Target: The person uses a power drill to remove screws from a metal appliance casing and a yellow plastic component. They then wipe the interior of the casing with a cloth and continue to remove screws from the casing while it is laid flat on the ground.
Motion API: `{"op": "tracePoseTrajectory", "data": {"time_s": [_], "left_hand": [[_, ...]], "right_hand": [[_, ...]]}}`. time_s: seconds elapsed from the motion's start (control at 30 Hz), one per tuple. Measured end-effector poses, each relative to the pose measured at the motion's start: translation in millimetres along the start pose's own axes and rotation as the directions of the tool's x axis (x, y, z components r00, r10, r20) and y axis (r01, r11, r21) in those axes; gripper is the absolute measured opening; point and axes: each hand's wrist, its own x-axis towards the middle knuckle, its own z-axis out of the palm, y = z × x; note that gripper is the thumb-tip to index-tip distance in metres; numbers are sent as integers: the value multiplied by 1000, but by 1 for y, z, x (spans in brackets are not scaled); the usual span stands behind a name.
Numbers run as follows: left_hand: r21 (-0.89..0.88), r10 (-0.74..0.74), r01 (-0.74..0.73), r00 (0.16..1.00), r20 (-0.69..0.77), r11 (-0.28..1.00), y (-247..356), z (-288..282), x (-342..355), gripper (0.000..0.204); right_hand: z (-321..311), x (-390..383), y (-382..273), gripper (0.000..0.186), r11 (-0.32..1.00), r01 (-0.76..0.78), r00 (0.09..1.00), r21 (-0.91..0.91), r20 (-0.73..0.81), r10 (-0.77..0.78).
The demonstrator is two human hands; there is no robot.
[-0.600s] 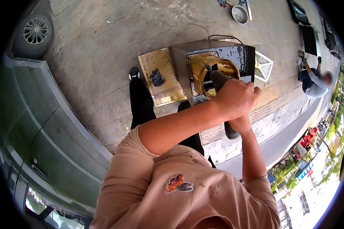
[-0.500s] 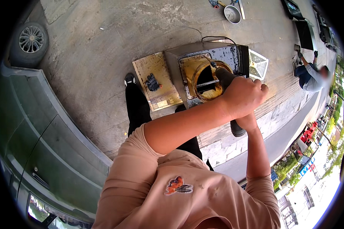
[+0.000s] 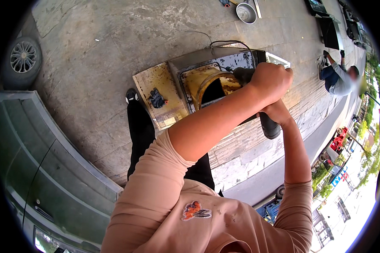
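Both of my hands are closed around a long dark cylindrical tool [image 3: 242, 76], whose exact kind I cannot make out. My left hand [image 3: 271, 82] grips its upper part, with my forearm crossing the view. Just below, my right hand [image 3: 277, 112] wraps round it, and the rounded lower end sticks out beneath. The far end points over a greasy metal housing [image 3: 185, 63], like a range hood, lying on the ground. Its round yellow-stained opening [image 3: 201, 86] is partly covered by my left forearm. A thin dark lead shows near the tool's far end.
A rusty yellow panel [image 3: 145, 80] with a dark glove [image 3: 157, 99] lies beside the housing. Behind it are a white grille [image 3: 276, 60], black cord [image 3: 228, 41] and metal bowl [image 3: 246, 13]. A green vehicle [image 3: 67, 168] stands left; another person [image 3: 342, 82] crouches far right.
The tool and both hands have moved right relative to the round opening, still gripped. My view has shifted, so the housing and panel sit further left.
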Motion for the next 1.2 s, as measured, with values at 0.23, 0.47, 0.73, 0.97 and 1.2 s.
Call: {"op": "tracePoseTrajectory", "data": {"time_s": [0.23, 0.47, 0.73, 0.97, 1.2], "left_hand": [[17, -6, 6, 1000, -4, 1000, -4, 2, 11, 17], [13, 4, -4, 1000, -23, 1000, -6, 11, 11, 16], [11, 19, -19, 998, -56, 1000, -8, 16, 12, 12], [3, -28, 30, 965, -262, 1000, -18, 6, -1, 10], [-41, -38, 27, 952, -303, 999, -22, -4, -2, 9]], "right_hand": [[-17, 11, -5, 35, 996, -73, 995, -46, 65, 76], [-16, 13, -1, 34, 998, -58, 996, -16, 59, 59], [-14, 17, 7, 29, 996, -2, 1000, -84, 13, 3], [-20, 31, -15, 35, 920, -40, 985, -390, 137, 101], [-19, 31, -31, 30, 881, -62, 977, -469, 151, 149]]}}
